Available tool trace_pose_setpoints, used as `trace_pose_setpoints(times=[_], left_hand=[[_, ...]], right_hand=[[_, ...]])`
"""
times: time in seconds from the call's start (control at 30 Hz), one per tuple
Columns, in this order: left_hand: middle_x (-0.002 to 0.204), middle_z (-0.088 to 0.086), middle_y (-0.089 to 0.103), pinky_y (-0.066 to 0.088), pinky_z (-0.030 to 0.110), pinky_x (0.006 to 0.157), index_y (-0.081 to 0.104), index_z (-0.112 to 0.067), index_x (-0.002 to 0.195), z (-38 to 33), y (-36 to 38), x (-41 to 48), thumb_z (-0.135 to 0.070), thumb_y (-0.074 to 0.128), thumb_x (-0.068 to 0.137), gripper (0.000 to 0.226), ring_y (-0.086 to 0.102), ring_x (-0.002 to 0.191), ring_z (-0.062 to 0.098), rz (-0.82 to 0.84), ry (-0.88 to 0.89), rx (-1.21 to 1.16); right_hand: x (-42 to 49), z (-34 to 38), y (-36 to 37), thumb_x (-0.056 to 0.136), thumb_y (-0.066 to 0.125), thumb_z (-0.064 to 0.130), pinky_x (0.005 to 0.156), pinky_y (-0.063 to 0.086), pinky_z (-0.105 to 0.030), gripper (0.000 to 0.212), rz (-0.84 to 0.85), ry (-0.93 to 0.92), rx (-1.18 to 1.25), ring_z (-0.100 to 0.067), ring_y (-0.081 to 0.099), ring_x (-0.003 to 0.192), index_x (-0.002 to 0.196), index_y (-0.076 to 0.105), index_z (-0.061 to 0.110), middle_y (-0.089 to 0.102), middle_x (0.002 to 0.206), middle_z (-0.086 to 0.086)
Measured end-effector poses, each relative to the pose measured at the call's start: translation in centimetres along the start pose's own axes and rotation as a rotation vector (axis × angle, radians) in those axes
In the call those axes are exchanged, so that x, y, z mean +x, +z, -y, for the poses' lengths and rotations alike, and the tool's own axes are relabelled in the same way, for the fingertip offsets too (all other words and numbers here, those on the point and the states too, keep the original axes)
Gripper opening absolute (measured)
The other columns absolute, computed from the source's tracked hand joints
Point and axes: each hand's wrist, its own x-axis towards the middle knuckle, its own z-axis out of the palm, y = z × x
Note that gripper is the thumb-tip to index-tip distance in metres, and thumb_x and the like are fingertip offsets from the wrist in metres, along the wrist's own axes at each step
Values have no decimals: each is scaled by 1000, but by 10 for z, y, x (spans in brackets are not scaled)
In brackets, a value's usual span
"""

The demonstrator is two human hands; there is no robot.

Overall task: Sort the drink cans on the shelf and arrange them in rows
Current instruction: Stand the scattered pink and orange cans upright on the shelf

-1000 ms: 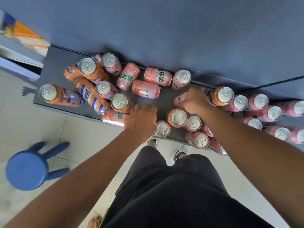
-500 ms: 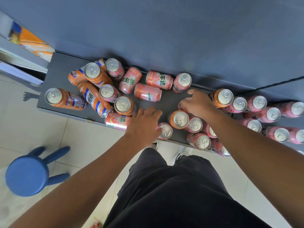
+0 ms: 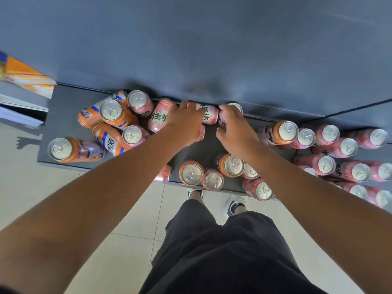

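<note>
Head camera, looking straight down over the person's arms, and both hands are right at the back of the dark shelf (image 3: 63, 107), up against the blue wall (image 3: 212, 49). The left hand (image 3: 186, 122) is spread over a pink can lying on its side (image 3: 209, 114) at upper centre, fingers bent over its left end, and a second pink can (image 3: 202, 132) peeks out from under the palm; whether that hand is really gripping either one, I can't tell from here. The right hand (image 3: 235, 128), just beside it, has its fingers curled round an upright pink can (image 3: 235, 107) that stands against the wall, thumb stuck out to the left. Left of the hands it's a jumble: another pink can with green characters (image 3: 161, 118) on its side, orange cans (image 3: 110, 112) piled with pink ones, and a lone orange can (image 3: 72, 149) at the far left. Along the front edge, below the hands, sits a tight cluster of four silver tops (image 3: 213, 180), orange and pink mixed. Over on the right of the frame, pink cans (image 3: 347, 147) stand packed close together, with one orange can (image 3: 286, 131) at their left end. Below the shelf: pale floor tiles (image 3: 127, 209), dark shorts (image 3: 233, 251), and two shoes (image 3: 235, 205).
</note>
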Motion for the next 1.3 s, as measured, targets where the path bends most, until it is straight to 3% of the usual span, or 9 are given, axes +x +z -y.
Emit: trace_pose_setpoints(times=[0.23, 0.37, 0.5, 0.67, 0.73, 0.87, 1.0, 1.1, 1.3], left_hand=[[133, 7, 58, 50, 41, 80, 48, -17, 139, 17, 23, 38, -23, 69, 86, 57, 59, 119, 31, 299, 155, 28], [137, 8, 46, 52, 45, 83, 48, -19, 141, 16, 26, 42, -32, 67, 89, 57, 55, 121, 32, 295, 198, 112], [133, 9, 49, 44, 40, 68, 49, -12, 139, 9, 37, 44, -26, 71, 86, 58, 60, 114, 33, 242, 202, 169], [130, 9, 60, 54, 44, 84, 46, -7, 138, 4, 52, 42, -20, 76, 81, 66, 65, 111, 30, 216, 292, 200], [131, 8, 61, 56, 45, 85, 41, -9, 141, 7, 55, 44, -22, 78, 78, 74, 65, 111, 31, 252, 311, 166], [125, 6, 63, 45, 34, 72, 53, -13, 131, 17, 47, 45, -19, 76, 77, 58, 64, 108, 30, 272, 294, 0], [134, 7, 47, 53, 39, 78, 44, -16, 140, 32, 46, 34, -19, 81, 68, 82, 61, 108, 33, 218, 267, -167], [133, 5, 43, 54, 44, 80, 41, -17, 140, 44, 52, 23, -11, 83, 62, 89, 60, 106, 31, 204, 248, -276], [115, 5, 43, 48, 36, 73, 43, -14, 130, 52, 46, 6, -13, 86, 63, 80, 56, 98, 26, 140, 91, -403]], right_hand=[[30, 10, 24, 88, 59, 10, 87, 51, -47, 49, 91, -100, -119, -33, 53, 116, 136, 46, 10, 45, 133, -10], [43, 14, 31, 89, 59, 5, 98, 47, -49, 51, 113, -108, -93, -33, 52, 119, 138, 46, 5, 46, 134, -13], [57, 14, 32, 92, 53, 3, 100, 44, -43, 45, 89, -57, -42, -33, 53, 119, 136, 47, 1, 46, 136, -17], [70, 13, 30, 95, 53, 9, 105, 42, -41, 48, 142, -22, -88, -31, 51, 126, 142, 43, 5, 47, 142, -14], [74, 14, 31, 95, 54, 8, 109, 39, -39, 50, 178, -36, -139, -30, 47, 132, 144, 42, 7, 45, 146, -13], [86, 17, 34, 92, 56, 7, 106, 39, -37, 48, 228, -46, -210, -31, 48, 130, 139, 46, 7, 50, 142, -14], [92, 23, 35, 88, 63, 8, 96, 49, -42, 41, 223, -54, -336, -35, 54, 121, 128, 52, 4, 55, 130, -17], [87, 22, 40, 89, 67, 15, 97, 46, -45, 49, 262, -118, -444, -36, 48, 125, 133, 49, 4, 48, 130, -16], [80, 16, 58, 81, 75, 15, 95, 44, -47, 72, 301, -99, -532, -40, 48, 123, 139, 32, 13, 46, 135, -19]])
